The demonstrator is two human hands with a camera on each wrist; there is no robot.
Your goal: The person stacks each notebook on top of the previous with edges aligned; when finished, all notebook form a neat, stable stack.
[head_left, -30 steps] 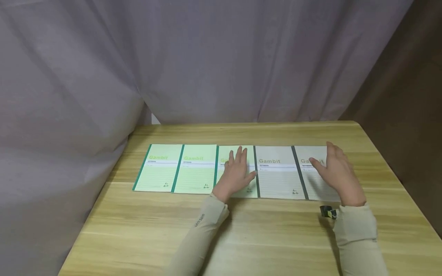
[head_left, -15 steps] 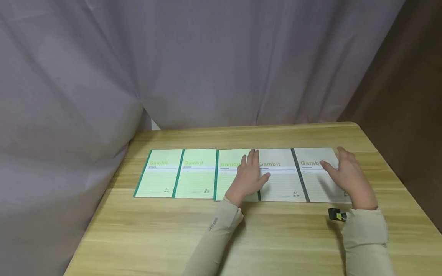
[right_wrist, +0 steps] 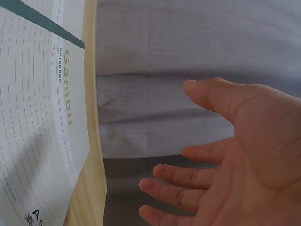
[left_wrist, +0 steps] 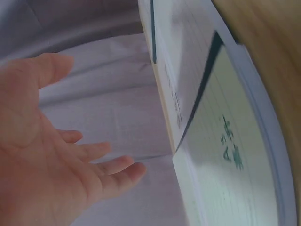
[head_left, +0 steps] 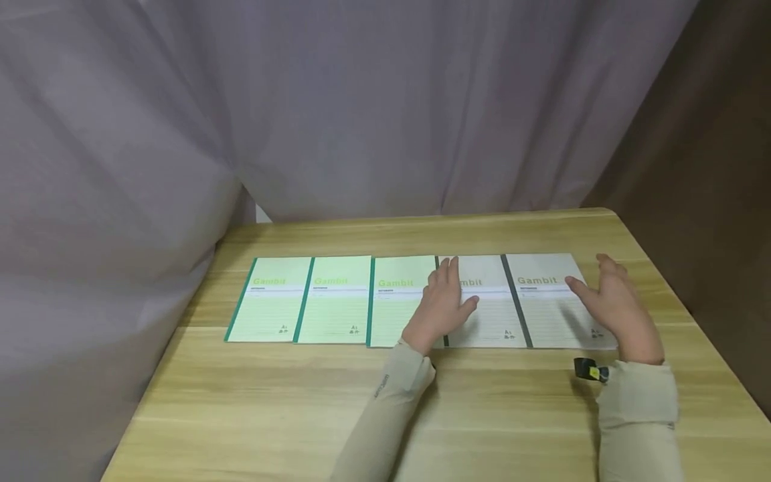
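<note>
Row of five notebooks on wooden table (head_left: 301, 402), long axes running away from the person.
Left hand (head_left: 442, 304): fingers straight and relaxed, grasping nothing, over the seam between third green notebook (head_left: 397, 301) and fourth grey notebook (head_left: 484, 304).
Right hand (head_left: 620, 308): fingers spread, empty, at the right edge of fifth grey notebook (head_left: 545, 301); nearer hand to it. Contact unclear.

Curtained recording booth, wooden table (head_left: 421, 415), grey drapes (head_left: 361, 107) behind
</note>
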